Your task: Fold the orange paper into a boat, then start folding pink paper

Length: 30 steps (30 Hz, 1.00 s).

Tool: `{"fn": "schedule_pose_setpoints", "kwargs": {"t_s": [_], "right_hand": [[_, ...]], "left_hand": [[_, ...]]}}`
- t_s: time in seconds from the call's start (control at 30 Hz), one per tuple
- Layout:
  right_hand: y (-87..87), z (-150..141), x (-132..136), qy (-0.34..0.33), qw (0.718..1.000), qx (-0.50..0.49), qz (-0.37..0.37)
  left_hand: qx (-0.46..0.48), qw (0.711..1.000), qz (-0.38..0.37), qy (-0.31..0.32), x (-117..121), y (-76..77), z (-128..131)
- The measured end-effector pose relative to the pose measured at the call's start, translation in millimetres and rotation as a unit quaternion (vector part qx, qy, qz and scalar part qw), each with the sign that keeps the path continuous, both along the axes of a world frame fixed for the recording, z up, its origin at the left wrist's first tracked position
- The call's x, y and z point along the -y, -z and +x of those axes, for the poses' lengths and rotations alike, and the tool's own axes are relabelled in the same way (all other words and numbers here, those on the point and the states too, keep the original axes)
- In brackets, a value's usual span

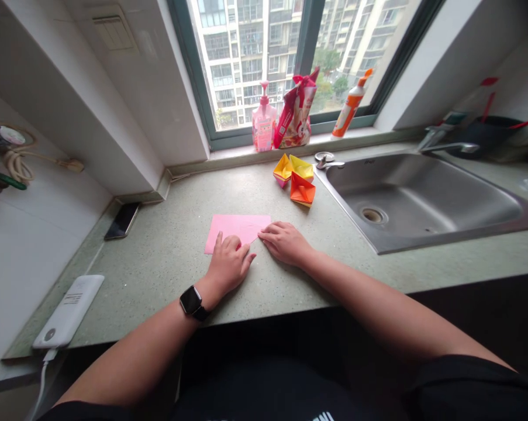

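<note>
A pink sheet of paper [228, 227] lies flat on the countertop, its lower right corner apparently folded in at a slant. Over its lower edge rests my left hand [229, 260], wearing a black watch; the thumb is spread to the side and the other fingers are partly bent on the paper. Fingers pressed together, my right hand [285, 241] grips or presses the sheet's right edge near that slanted fold. Whether its fingertips pinch the paper from both sides is hidden. Beyond the paper stand folded paper pieces: orange-yellow [283, 168], yellow [302, 167] and red-orange [303, 189].
A steel sink [421, 193] with a faucet [443, 143] is on the right. A phone [122, 221] and a white power bank [69, 310] with a cable lie left. On the windowsill stand a pink pump bottle [264, 123], a red bag [296, 114] and an orange-white bottle [350, 108].
</note>
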State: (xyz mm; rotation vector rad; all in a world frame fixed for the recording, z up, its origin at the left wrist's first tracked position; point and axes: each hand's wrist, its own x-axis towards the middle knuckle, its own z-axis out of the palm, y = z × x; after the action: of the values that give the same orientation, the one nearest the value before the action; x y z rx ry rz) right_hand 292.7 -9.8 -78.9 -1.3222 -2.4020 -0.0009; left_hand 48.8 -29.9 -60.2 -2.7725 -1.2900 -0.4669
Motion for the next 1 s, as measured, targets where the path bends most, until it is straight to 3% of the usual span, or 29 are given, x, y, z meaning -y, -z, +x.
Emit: {"fn": "schedule_pose_setpoints", "kwargs": {"t_s": [0.33, 0.5, 0.7, 1.0], "right_hand": [[-9.9, -4.9, 5.7, 0.021, 0.998, 0.054, -0.020], [-14.9, -25.6, 16.1, 0.014, 0.997, 0.073, -0.011], [-9.5, -56.9, 34.1, -0.044, 0.997, 0.068, 0.002], [-13.7, -63.6, 35.4, -0.019, 0.998, 0.068, -0.002]], "left_hand": [[0.028, 0.999, -0.021, -0.002, 22.5, 6.9, -39.8], [0.043, 0.999, -0.030, -0.001, 23.0, 10.0, -39.8], [0.055, 0.998, -0.030, -0.003, 23.9, 12.4, -38.3], [0.070, 0.997, -0.029, 0.002, 26.6, 15.5, -38.0]]}}
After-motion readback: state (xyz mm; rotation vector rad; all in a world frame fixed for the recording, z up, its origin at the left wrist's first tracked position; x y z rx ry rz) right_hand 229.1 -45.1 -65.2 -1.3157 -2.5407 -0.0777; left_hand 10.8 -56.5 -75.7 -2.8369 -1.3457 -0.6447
